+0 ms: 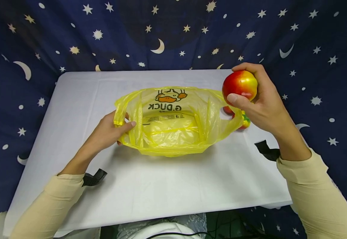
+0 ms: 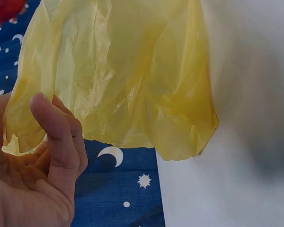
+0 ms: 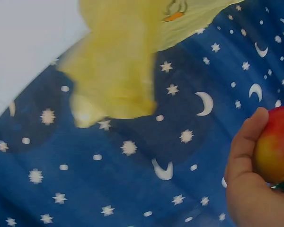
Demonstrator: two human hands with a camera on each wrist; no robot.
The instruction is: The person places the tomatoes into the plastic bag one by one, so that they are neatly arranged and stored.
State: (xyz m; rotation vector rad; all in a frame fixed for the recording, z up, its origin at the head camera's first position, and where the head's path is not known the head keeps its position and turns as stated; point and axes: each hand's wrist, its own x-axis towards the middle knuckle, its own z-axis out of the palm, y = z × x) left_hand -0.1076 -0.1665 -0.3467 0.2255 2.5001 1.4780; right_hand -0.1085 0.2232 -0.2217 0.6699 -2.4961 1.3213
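Observation:
A thin yellow plastic bag [image 1: 173, 132] with a duck print, its "G.DUCK" lettering mirrored, hangs over the table with its mouth spread. My left hand [image 1: 109, 129] grips the bag's left handle, thumb in front. In the left wrist view the bag's crumpled bottom hangs beyond the curled fingers [image 2: 57, 123]. My right hand [image 1: 263, 96] holds a round red-and-yellow fruit [image 1: 239, 84] above the bag's right handle. The right wrist view shows this fruit [image 3: 277, 146] with a bit of green at its lower end, my fingers curled round it.
Behind the bag's right handle, more red-and-yellow fruit [image 1: 245, 121] with a green top lies on the white-covered table [image 1: 173, 186], partly hidden. A dark blue curtain [image 1: 125, 39] with stars and moons surrounds the table. Black straps [image 1: 94, 177] hang at both wrists.

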